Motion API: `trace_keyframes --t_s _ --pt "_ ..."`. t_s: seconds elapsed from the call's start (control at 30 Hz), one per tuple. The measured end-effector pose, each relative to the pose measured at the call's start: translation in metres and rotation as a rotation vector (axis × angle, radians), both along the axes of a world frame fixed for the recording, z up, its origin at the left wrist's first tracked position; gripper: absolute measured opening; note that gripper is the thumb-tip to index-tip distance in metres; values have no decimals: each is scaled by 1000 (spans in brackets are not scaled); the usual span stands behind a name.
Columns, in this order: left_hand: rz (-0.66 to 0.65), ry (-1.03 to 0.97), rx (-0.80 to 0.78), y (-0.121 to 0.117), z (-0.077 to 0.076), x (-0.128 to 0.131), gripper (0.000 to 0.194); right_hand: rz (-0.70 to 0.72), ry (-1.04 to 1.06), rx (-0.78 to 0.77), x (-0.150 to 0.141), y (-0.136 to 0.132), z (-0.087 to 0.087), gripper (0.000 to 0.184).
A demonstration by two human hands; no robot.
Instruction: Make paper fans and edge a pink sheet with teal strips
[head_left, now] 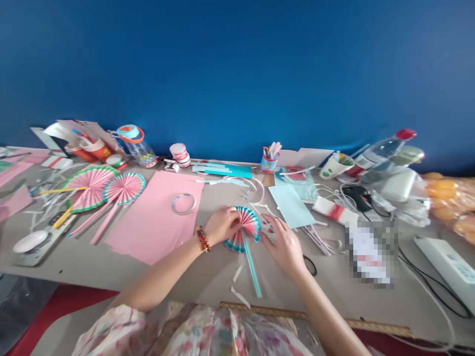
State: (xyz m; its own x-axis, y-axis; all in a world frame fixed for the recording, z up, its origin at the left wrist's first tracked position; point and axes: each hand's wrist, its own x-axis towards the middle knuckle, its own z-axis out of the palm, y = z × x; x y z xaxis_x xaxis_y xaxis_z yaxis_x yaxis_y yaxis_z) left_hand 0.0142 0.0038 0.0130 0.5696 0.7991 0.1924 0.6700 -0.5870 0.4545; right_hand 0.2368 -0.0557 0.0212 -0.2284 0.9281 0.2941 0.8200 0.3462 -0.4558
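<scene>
A pleated round paper fan (251,223), pink with a blue-and-white rim, lies in front of me. From its middle a light blue paper stick (252,269) points toward me. My left hand (221,225), a beaded bracelet on its wrist, is closed on the fan's pleats near the centre and hides part of them. Beside the fan's right edge, my right hand (285,243) is open with its fingers apart. Whether its fingertips touch the rim, I cannot tell. Thin white paper scraps (240,296) lie near the stick.
Pink paper sheets (148,222) with a silver tape roll (183,203) lie to the left, beyond them two finished-looking fans (124,188). Light blue paper (293,205), a plastic bottle (382,151) and a power strip (445,267) are at right. A wooden ruler (319,317) lies along the front edge.
</scene>
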Motion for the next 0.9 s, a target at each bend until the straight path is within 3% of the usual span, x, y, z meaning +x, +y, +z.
trace_keyframes --t_s 0.27,0.53,0.67,0.9 --pt "-46 -69 -31 4 -2 -3 8 64 -143 32 -19 0 -6 43" --pt "-73 -69 57 -1 -7 1 17 3 -62 -2 -14 13 -22 47" --pt "-40 -23 56 -1 -2 7 16 -4 -29 -45 -13 17 -21 47" --pt "-141 137 38 10 10 18 20 28 38 -86 -7 23 -22 52"
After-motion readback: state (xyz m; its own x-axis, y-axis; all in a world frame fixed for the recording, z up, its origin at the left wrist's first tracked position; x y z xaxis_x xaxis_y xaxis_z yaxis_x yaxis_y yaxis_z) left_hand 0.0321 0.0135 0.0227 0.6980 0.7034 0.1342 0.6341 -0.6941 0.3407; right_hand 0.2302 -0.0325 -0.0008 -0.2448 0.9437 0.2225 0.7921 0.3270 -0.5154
